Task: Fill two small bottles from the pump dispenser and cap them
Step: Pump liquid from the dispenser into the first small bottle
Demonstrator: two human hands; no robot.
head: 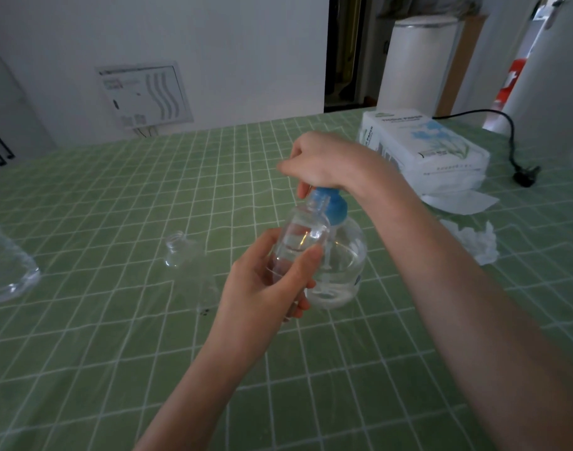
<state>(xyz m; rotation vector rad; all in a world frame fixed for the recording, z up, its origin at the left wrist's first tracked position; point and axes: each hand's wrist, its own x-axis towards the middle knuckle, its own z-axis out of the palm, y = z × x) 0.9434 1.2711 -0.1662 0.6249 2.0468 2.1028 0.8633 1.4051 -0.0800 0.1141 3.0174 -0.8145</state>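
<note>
Two hands are already on the job, so what counts now is how mouth and spout line up. Nearest you, your left hand [265, 281] grips the small bottle [303, 236] round its lower body, thumb across the front and fingers wrapped behind. The bottle is lifted off the green checked tablecloth [115, 353], and its long axis leans up and away to the right. That puts the open neck right against the blue collar [338, 208] of the pump dispenser [343, 265].

The dispenser stands just beyond and right of the bottle, upright, with clear liquid in its lower part. Your right hand [324, 164] sits on top of it, fingers curled down over the pump head and hiding it. I cannot tell whether the spout tip is actually inside the neck. Judge that before you press: the spout should point left and toward you, into the mouth.

A second bottle [177, 250] stands uncapped, well to the left on the cloth. No caps are clear to me. Far right lie a tissue pack [425, 144], a crumpled tissue [473, 244] and a plug [526, 177].
</note>
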